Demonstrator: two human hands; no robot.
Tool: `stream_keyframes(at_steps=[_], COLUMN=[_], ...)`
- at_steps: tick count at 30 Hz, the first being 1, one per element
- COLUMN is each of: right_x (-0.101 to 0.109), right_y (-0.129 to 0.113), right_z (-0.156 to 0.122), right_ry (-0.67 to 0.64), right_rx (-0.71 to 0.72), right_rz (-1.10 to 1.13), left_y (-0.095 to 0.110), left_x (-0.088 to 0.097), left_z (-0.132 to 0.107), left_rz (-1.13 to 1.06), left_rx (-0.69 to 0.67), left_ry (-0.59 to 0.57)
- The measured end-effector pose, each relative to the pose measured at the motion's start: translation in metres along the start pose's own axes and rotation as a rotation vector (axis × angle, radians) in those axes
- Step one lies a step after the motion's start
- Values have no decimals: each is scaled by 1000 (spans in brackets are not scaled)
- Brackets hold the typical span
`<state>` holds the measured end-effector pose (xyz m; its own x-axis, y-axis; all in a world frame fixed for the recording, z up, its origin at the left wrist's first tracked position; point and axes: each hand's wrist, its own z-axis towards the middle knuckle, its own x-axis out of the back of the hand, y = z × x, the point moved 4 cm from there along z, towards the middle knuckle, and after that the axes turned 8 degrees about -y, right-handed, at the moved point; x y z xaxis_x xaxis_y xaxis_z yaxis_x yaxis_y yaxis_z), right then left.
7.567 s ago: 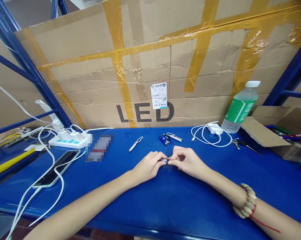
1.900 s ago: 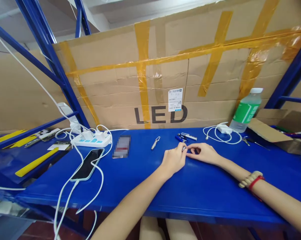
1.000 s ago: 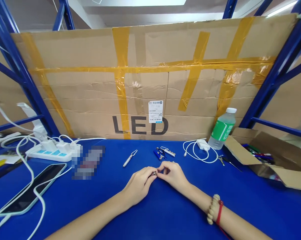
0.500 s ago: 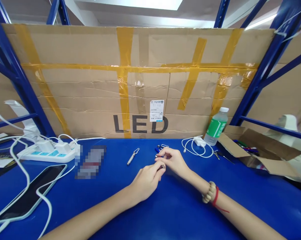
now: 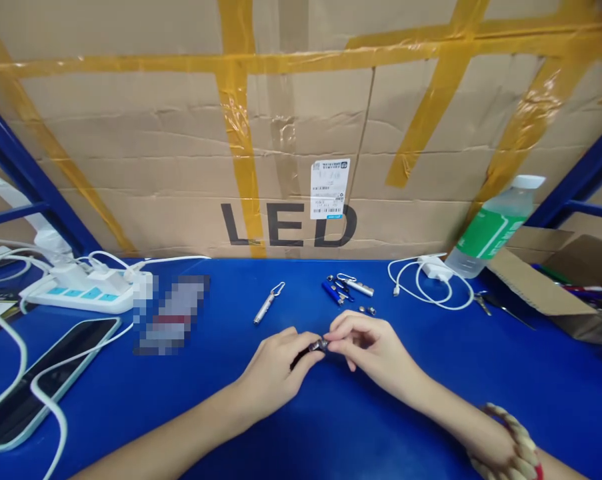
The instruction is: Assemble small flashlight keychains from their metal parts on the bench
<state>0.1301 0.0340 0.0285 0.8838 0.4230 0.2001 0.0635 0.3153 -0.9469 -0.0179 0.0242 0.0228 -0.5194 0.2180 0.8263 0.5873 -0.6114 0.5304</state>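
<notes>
My left hand (image 5: 275,367) is closed around a small dark metal tube (image 5: 317,346) that looks like a keychain flashlight; its silvery end sticks out between thumb and forefinger. My right hand (image 5: 371,343) meets it there, thumb and forefinger pinched at that end; whether they hold a separate tiny part is hidden. Beyond my right hand lie a blue keychain flashlight (image 5: 333,291), a silver keychain flashlight (image 5: 359,287) with a clip, and some tiny metal parts (image 5: 367,310). Another silver keychain flashlight (image 5: 267,307) with a carabiner clip lies alone beyond my left hand.
On the left are a phone (image 5: 45,380), a white power strip (image 5: 105,298) with cables and a blurred-out flat item (image 5: 173,313). To the right are a white charger cable (image 5: 435,269), a bottle (image 5: 495,230) and an open cardboard box (image 5: 535,290). A cardboard panel (image 5: 171,167) stands behind.
The view has tilted down and come closer. My right hand has come down from near the parts at the back to the end of the tube in my left hand, baring those parts.
</notes>
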Motion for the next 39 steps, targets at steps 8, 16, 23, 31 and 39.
stream_keyframes(at_steps=[8,16,23,31,39], right_x=[10,9,6,2,-4], right_y=[4,5,9,21,11], right_z=[1,1,0,-4,-8], right_ry=[-14,31,-38,-174,-373], right_rx=[-47,-65,-201,-486,-395], right_rz=[-6,-25,-39,39,-54], left_y=[7,4,10,11,15], left_x=[0,-1,-1,-5,-10], left_z=[-2,-1,-3,-4,-8], left_rz=[77,106,182,264,387], left_rx=[-124,-106,-220,-310,-405], left_ry=[22,56,91,9,-56])
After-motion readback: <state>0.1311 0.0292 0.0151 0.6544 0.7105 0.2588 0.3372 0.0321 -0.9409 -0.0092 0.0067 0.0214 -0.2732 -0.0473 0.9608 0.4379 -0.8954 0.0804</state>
